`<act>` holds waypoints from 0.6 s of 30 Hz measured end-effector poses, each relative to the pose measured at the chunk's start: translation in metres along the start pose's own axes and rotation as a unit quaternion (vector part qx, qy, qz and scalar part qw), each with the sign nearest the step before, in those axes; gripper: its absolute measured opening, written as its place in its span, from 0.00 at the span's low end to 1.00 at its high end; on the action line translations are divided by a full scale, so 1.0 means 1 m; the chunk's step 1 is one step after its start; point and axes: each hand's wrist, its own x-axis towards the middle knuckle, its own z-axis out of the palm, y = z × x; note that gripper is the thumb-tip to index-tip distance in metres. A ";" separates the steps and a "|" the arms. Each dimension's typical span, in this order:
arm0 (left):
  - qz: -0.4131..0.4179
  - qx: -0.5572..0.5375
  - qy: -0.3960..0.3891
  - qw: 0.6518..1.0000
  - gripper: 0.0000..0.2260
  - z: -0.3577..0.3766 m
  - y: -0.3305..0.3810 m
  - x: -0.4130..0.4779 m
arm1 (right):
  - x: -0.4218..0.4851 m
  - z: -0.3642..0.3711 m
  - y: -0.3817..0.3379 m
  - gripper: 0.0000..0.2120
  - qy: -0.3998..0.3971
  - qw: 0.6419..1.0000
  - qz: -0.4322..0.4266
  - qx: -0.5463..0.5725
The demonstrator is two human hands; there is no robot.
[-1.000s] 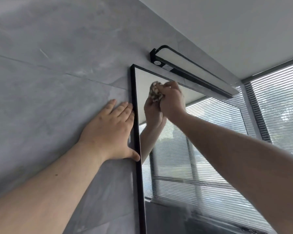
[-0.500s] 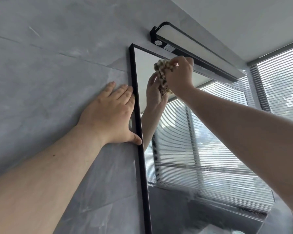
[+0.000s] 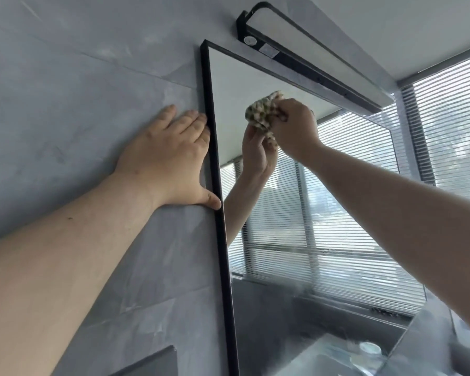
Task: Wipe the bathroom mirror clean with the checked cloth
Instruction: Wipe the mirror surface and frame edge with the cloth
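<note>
1. The head camera looks up along a grey tiled wall (image 3: pixel 79 104) at the mirror (image 3: pixel 337 213), which hangs on it in a thin black frame (image 3: pixel 218 185).
2. Right hand (image 3: pixel 293 128): the arm reaches in from the lower right. The fingers are curled tight round the checked cloth (image 3: pixel 261 112) and grip it as a bunched wad.
3. Cloth position: it is against the glass in the upper left part of the mirror. It sits below the top edge of the frame and right of the left edge, apart from both.
4. Cloth appearance: beige with dark checks, crumpled. A short tail hangs down under the gripping hand.
5. Left hand (image 3: pixel 168 164): it lies flat on the wall just left of the mirror, palm to the tile. The fingers are straight and close together, and the hand holds nothing.
6. Left hand contact: the finger nearest the mirror lies along the frame. The thumb tip rests on the frame's front edge.
7. Reflection: the glass shows a mirrored hand and forearm meeting the cloth, with pale ceiling above and slatted blinds behind.
8. A long lamp (image 3: pixel 310 58) in a black housing is fixed to the wall just above the mirror's top edge.
9. Real blinds (image 3: pixel 451 131) cover a window at the far right, under the white ceiling (image 3: pixel 391 23).
10. The lower part of the glass looks hazy. Pale shapes in its bottom right corner are too blurred to identify.
11. A dark grey panel (image 3: pixel 152 362) sits on the wall at the lower left, cut off by the picture's edge.
</note>
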 end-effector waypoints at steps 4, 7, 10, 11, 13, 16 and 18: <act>-0.001 -0.007 0.003 1.000 0.63 0.000 0.001 0.001 | -0.074 -0.003 0.030 0.16 -0.029 0.999 0.006 0.013; 0.002 -0.009 0.010 1.000 0.63 0.000 0.000 0.000 | -0.143 -0.009 0.056 0.18 -0.073 0.997 0.001 0.019; 0.004 0.001 0.002 1.000 0.64 -0.002 0.002 -0.001 | -0.220 -0.013 0.081 0.17 -0.117 0.993 -0.005 0.012; 0.004 0.004 0.001 1.000 0.64 -0.003 0.002 -0.001 | -0.245 -0.014 0.087 0.17 -0.122 0.992 -0.007 0.007; 0.004 0.009 -0.005 1.000 0.65 -0.004 0.002 -0.001 | -0.288 -0.015 0.094 0.17 -0.128 0.991 -0.025 -0.008; 0.000 0.015 -0.017 1.000 0.64 -0.004 0.002 -0.001 | -0.343 -0.014 0.100 0.15 -0.139 0.988 -0.065 -0.001; -0.003 0.019 -0.019 1.000 0.63 -0.004 0.002 -0.001 | -0.369 -0.012 0.104 0.17 -0.161 0.985 -0.059 0.015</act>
